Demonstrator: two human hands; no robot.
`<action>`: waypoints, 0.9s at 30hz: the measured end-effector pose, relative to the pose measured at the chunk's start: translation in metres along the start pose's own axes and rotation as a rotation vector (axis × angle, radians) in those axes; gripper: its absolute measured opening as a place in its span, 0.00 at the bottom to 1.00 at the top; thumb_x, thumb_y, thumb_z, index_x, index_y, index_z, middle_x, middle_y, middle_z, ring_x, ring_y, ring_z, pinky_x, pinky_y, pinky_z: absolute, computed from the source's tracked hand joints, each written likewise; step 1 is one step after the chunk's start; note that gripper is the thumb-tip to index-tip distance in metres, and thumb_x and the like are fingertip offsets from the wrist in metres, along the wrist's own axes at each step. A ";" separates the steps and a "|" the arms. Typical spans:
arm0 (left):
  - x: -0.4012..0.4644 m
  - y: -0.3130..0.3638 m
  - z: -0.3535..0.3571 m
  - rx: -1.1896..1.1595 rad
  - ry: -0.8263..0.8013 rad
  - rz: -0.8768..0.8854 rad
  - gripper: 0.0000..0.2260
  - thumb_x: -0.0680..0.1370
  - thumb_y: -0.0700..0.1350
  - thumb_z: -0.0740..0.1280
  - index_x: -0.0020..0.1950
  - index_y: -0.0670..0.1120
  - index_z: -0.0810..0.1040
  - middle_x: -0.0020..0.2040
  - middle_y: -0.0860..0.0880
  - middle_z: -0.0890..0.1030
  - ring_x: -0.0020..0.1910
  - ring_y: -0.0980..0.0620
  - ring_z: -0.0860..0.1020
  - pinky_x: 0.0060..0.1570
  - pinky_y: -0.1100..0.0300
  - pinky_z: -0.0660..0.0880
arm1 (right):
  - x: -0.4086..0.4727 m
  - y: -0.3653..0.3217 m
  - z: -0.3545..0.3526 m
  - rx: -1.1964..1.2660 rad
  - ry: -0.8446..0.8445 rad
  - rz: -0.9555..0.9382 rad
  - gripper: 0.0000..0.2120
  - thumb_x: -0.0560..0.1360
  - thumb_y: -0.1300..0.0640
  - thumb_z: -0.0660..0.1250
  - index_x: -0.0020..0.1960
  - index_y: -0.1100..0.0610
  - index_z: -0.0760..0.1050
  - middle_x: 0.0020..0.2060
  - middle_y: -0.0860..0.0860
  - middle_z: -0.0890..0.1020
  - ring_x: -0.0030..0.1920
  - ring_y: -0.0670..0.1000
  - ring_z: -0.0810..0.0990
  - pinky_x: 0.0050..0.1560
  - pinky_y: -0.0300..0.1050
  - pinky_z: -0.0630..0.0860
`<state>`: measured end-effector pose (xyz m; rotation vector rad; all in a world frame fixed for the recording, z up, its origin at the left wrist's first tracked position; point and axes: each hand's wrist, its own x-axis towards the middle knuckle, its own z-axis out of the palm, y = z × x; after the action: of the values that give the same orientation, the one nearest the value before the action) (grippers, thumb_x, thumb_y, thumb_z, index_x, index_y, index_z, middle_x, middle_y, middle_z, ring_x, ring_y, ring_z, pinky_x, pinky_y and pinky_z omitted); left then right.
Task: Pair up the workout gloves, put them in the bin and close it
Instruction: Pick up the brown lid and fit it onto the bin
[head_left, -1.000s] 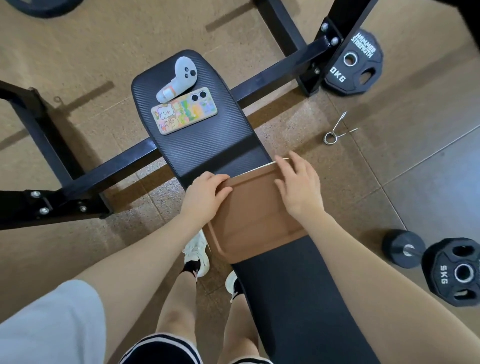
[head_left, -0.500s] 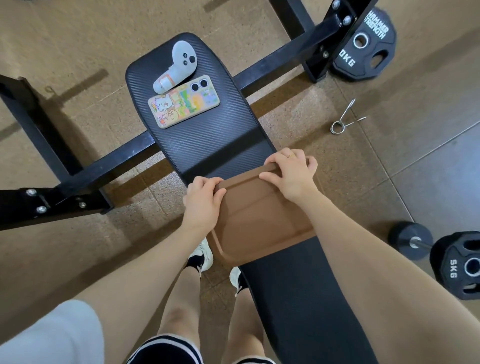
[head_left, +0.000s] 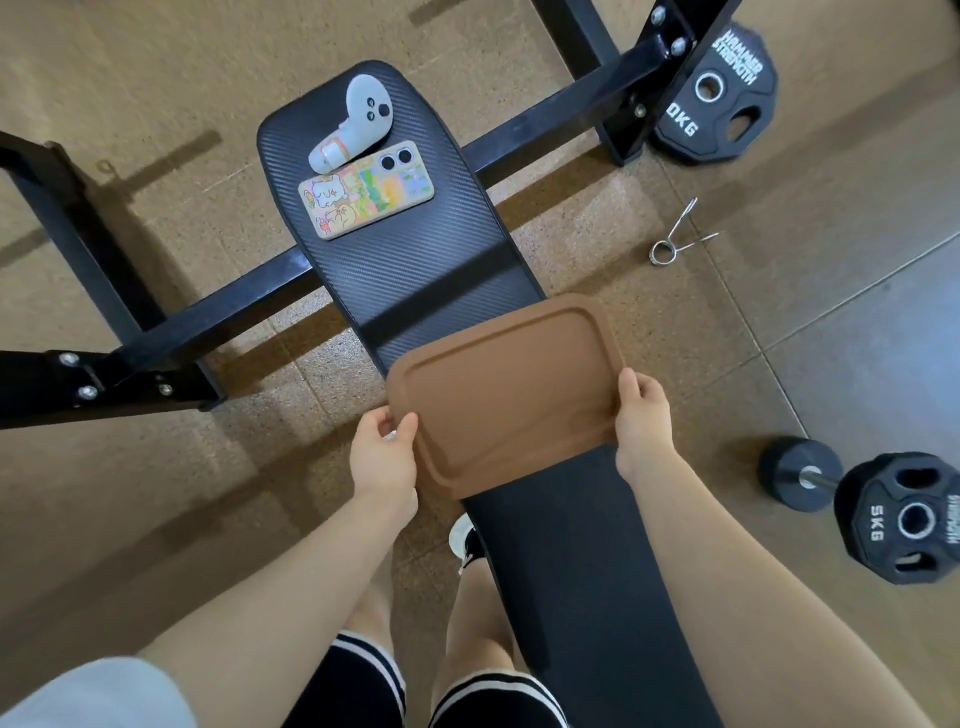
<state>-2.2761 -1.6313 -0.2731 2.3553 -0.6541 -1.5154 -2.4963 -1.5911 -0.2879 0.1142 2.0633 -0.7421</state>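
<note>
A brown lid (head_left: 506, 392) covers the bin on the black weight bench (head_left: 415, 275); the bin body beneath it is hidden. My left hand (head_left: 382, 457) pinches the lid's near left corner, thumb on top. On the near right edge, my right hand (head_left: 641, 415) grips the lid, thumb on top as well. No workout gloves are in view.
A phone in a colourful case (head_left: 366, 189) and a grey controller (head_left: 353, 122) lie at the bench's far end. The black rack frame (head_left: 156, 332) crosses under the bench. On the floor: a spring collar clip (head_left: 672, 241), a weight plate (head_left: 719, 98), a loaded 5 kg barbell end (head_left: 898, 514).
Both hands slid from the lid's far edge back to its near corners. The lid now lies flat with no white rim showing beneath it.
</note>
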 end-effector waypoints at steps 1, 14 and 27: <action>0.004 -0.002 -0.001 -0.029 -0.008 -0.016 0.12 0.77 0.41 0.64 0.60 0.42 0.73 0.60 0.42 0.78 0.56 0.45 0.77 0.59 0.50 0.74 | 0.001 0.002 0.000 0.038 -0.012 0.013 0.13 0.80 0.49 0.55 0.59 0.55 0.69 0.52 0.49 0.74 0.51 0.50 0.72 0.52 0.45 0.68; -0.016 -0.027 0.004 -0.015 -0.264 -0.204 0.20 0.75 0.40 0.67 0.64 0.42 0.65 0.55 0.43 0.75 0.48 0.46 0.78 0.52 0.55 0.73 | -0.029 0.024 0.001 0.175 -0.070 0.095 0.23 0.78 0.56 0.61 0.70 0.57 0.60 0.62 0.53 0.72 0.54 0.53 0.75 0.60 0.48 0.74; -0.029 -0.050 0.031 0.023 -0.230 -0.194 0.13 0.77 0.35 0.63 0.61 0.36 0.68 0.50 0.38 0.76 0.34 0.49 0.77 0.25 0.68 0.76 | -0.021 0.046 -0.004 0.168 -0.198 0.417 0.11 0.79 0.60 0.60 0.59 0.63 0.71 0.50 0.58 0.80 0.39 0.49 0.81 0.39 0.42 0.79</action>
<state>-2.3035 -1.5731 -0.2858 2.3396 -0.5057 -1.8917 -2.4709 -1.5478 -0.2910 0.5276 1.7106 -0.6353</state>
